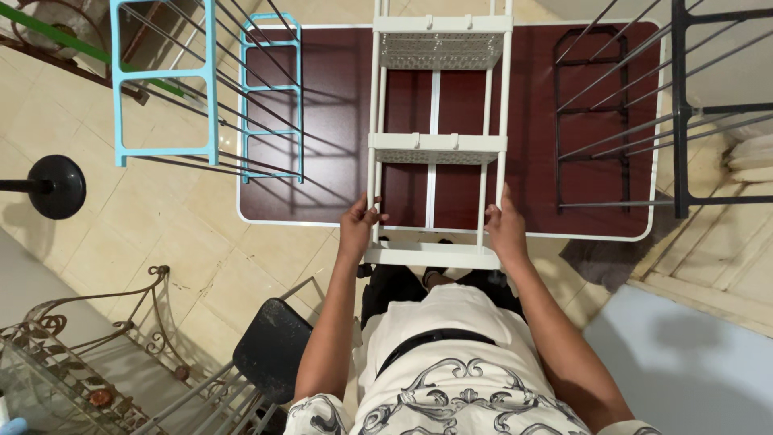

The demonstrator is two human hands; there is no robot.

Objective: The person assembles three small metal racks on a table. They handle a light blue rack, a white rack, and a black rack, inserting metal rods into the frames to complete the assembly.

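Both hands grip the white tiered rack (439,145) by its near uprights: left hand (356,228) closed around one post, right hand (505,229) around the other, apparently to steady it. Ahead of the hands, it lies along the dark red table (338,121); blue frames (165,80) stand left.

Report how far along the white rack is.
Done: the white rack stands with three shelves fitted between its posts. In hand: left hand and right hand grip the posts just above the lowest shelf. Left: blue frames and black frames stand without shelves.
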